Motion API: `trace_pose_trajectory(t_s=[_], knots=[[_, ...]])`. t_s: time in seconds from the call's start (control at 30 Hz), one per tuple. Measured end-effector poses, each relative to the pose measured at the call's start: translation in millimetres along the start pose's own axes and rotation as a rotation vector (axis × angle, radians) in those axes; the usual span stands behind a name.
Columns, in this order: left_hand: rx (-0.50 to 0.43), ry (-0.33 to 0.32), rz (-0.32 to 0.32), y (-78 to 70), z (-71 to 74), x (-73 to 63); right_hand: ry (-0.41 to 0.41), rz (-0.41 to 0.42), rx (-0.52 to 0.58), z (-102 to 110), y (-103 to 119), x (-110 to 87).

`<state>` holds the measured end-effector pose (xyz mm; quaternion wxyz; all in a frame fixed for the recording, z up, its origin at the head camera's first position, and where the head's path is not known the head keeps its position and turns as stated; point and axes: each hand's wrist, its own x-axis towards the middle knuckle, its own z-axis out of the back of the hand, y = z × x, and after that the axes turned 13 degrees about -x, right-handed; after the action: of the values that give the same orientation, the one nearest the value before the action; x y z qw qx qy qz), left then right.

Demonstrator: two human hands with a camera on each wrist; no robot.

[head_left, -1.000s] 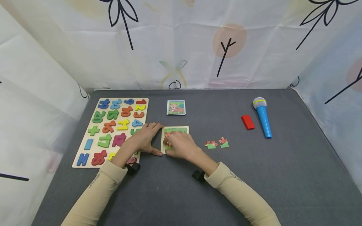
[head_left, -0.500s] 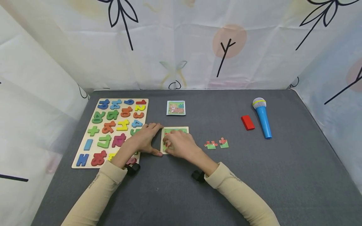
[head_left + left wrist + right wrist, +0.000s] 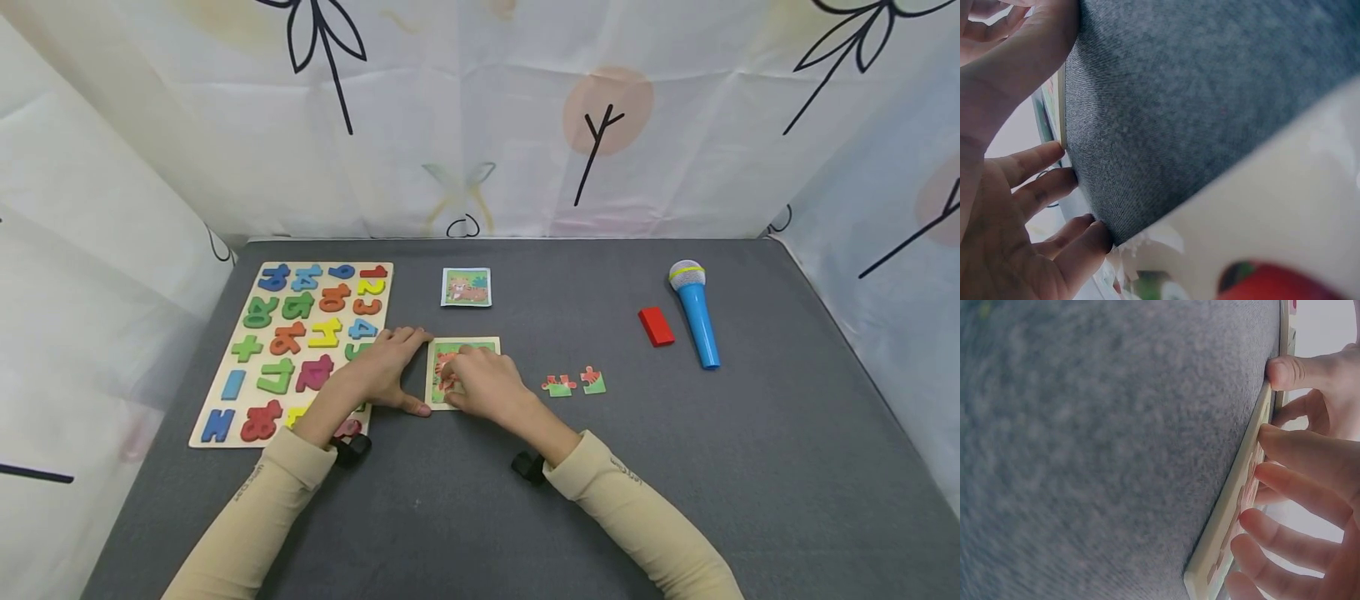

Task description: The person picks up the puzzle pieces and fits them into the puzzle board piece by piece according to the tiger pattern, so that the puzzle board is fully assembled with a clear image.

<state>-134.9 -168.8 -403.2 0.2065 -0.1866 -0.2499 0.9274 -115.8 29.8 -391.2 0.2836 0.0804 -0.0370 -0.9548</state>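
A small square jigsaw puzzle board point(image 3: 440, 354) with a pale wooden rim lies flat in the middle of the table, showing red and green picture parts. My left hand point(image 3: 386, 367) is spread along its left side, thumb at the near corner and fingertips at the far corner. From the right, my right hand point(image 3: 487, 385) reaches over the board and covers much of its picture. In the right wrist view, the fingertips of the right hand point(image 3: 1310, 506) rest on the puzzle face, thumb at the rim. Two loose red-and-green jigsaw pieces point(image 3: 558, 385) lie to the right.
A large board of coloured letters and numbers point(image 3: 251, 388) lies at the left, partly under my left forearm. A small picture card point(image 3: 467, 287) lies behind the puzzle. Toward the right are a red block point(image 3: 657, 326) and a blue toy microphone point(image 3: 696, 321).
My right hand's fingertips and thumb have shifted slightly to the right over the puzzle, uncovering a bit more red picture. My left hand stays in place.
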Motion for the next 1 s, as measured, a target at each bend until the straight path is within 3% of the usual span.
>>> trace_pose_trajectory(t_s=[0.63,1.0], knots=[[-0.001,0.005,0.000,0.8,-0.1,0.0,0.012,0.022,0.017,-0.8,-3.1,-0.8],[0.004,0.010,0.010,1.4,-0.1,0.7,-0.018,-0.011,0.027,9.6,-24.9,-10.6]])
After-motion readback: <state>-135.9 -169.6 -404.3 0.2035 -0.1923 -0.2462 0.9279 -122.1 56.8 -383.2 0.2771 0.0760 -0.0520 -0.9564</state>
